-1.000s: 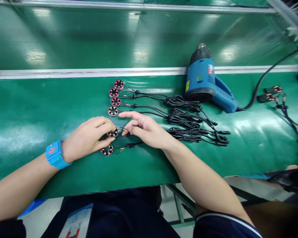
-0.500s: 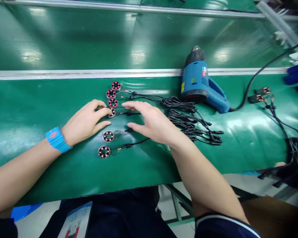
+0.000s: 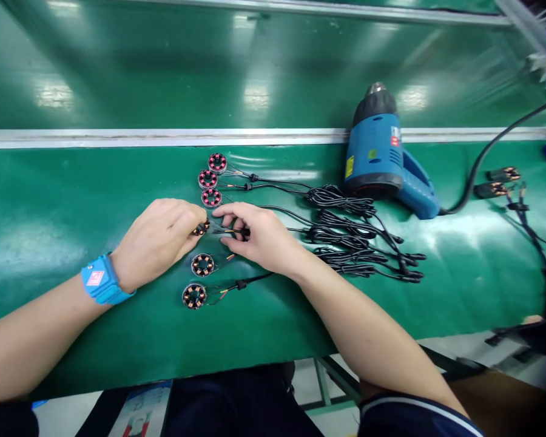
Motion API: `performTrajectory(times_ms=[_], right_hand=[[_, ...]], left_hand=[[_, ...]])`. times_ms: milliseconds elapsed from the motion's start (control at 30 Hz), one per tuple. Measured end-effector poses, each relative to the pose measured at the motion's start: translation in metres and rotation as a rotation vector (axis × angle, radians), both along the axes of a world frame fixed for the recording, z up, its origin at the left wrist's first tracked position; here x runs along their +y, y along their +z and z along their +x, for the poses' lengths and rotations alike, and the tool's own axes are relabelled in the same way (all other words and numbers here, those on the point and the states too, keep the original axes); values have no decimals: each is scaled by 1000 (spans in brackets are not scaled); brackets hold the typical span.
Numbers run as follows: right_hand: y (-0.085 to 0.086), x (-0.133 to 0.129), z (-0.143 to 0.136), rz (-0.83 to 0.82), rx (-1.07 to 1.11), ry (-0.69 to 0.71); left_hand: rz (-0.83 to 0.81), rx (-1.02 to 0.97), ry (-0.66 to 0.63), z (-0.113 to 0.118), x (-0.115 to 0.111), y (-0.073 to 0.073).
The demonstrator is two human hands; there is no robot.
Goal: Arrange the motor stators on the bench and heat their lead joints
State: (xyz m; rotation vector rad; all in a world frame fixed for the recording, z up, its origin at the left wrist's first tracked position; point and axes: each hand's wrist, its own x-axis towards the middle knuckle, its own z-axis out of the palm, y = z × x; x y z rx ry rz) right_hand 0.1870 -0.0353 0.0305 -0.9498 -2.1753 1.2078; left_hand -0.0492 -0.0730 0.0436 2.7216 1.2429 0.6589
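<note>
- The left hand (image 3: 161,233) has its grip closed on a copper-wound ring (image 3: 202,227), which the fingers hide partly.
- Just beside it, the right hand (image 3: 261,233) has thumb and forefinger tips apart; whether its other fingers press the black clip (image 3: 245,233), I cannot tell.
- The ring seems light and stiff; its outer rim is probably the safest place to hold.
- The thin wires (image 3: 222,230), between both grips, look soft and fragile, so one should rather not pull them.
</note>
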Motion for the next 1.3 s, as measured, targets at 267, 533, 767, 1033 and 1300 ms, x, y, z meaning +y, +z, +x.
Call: performTrajectory(times_ms=[267,533,767,1033,1300], right_hand=[[8,7,2,-538,176,31],[8,8,1,-702,265,-4],[14,2,10,-360,94,130],[32,18,25,101,-60,-64],[6,26,-1,252,-179,-16]], left_hand=[[-166,-103,25,2,-3,0],[-253,-66,8,1,1,4],[-376,25,-86,-9,3,4],[-270,-28,96,-7,25,22],[-141,109,48,4,51,-1]])
